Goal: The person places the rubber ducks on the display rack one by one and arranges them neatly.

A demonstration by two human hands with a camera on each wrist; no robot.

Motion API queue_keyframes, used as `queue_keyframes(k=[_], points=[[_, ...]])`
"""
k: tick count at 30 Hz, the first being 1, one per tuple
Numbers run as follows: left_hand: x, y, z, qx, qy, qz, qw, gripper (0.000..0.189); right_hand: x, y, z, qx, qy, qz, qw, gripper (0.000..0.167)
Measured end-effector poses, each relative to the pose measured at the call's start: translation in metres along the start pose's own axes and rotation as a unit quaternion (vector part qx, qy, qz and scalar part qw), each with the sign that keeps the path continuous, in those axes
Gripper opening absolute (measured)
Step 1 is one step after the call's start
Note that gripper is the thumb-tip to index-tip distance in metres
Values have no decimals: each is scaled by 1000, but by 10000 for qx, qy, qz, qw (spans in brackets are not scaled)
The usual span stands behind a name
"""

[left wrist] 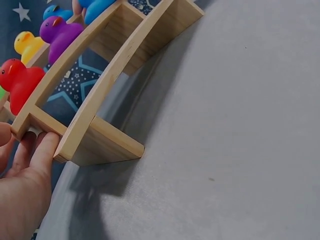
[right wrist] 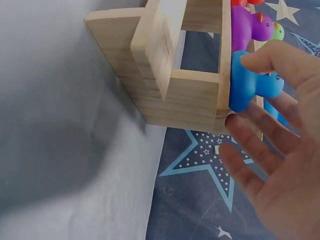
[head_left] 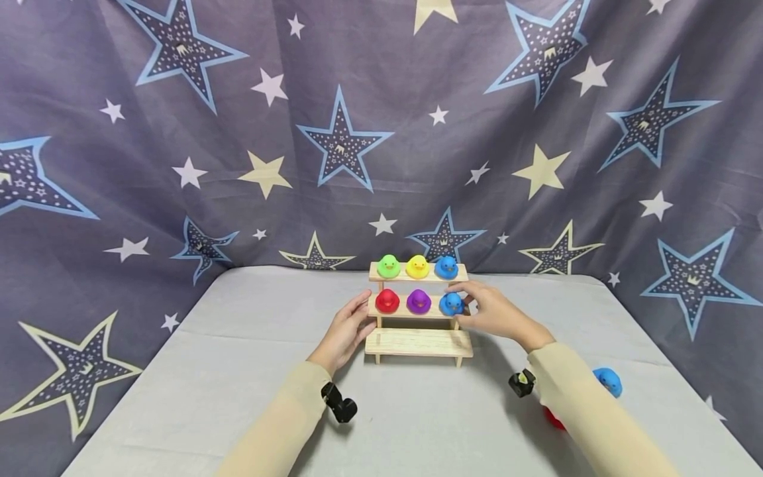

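A three-tier wooden stand (head_left: pixel 419 342) stands on the table. My left hand (head_left: pixel 344 333) grips its left side, fingers at the end of the middle shelf (left wrist: pixel 75 65). At the right end of that shelf sits a blue rubber duck (head_left: pixel 451 304), pinched between the thumb and fingers of my right hand (head_left: pixel 491 311). In the right wrist view the thumb lies against the blue duck's (right wrist: pixel 242 82) side. Beside it are a purple duck (head_left: pixel 418 301) and a red duck (head_left: pixel 387 301). The top shelf holds a green duck (head_left: pixel 389 266), a yellow duck (head_left: pixel 417 267) and another blue duck (head_left: pixel 446 267).
Partly behind the right sleeve, another blue duck (head_left: pixel 608 381) and a red object (head_left: pixel 554 419) lie on the grey tabletop (head_left: pixel 238 371). A star-patterned curtain (head_left: pixel 357 59) hangs behind the table and along both sides.
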State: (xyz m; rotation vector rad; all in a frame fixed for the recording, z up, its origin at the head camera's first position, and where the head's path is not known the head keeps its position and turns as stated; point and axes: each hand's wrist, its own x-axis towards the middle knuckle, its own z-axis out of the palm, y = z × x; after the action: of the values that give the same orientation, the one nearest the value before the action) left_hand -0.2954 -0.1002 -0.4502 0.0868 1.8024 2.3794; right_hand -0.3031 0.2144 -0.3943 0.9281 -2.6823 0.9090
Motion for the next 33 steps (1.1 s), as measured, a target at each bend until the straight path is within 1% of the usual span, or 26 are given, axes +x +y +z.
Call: queue_keyframes(k=[3, 8, 12, 18, 23, 33], points=[[0, 0, 0, 5, 27, -23, 10000, 49, -2, 0, -2, 51, 2, 17, 10000, 56], [1, 0, 0, -38, 85, -65, 9999, 51, -7, 0, -7, 131, -11, -68, 9999, 55], [1, 0, 0, -15, 54, -27, 10000, 53, -11, 1, -10, 100, -2, -116, 9999, 55], [0, 0, -1, -29, 13, -18, 10000, 57, -20, 2, -17, 37, -121, 64, 9999, 56], [0, 1, -2, -39, -24, -6, 10000, 56, -33, 0, -27, 126, -339, 89, 9993, 52], [-1, 2, 0, -117, -30, -48, 9999, 54, -69, -3, -42, 249, -716, 123, 9970, 50]])
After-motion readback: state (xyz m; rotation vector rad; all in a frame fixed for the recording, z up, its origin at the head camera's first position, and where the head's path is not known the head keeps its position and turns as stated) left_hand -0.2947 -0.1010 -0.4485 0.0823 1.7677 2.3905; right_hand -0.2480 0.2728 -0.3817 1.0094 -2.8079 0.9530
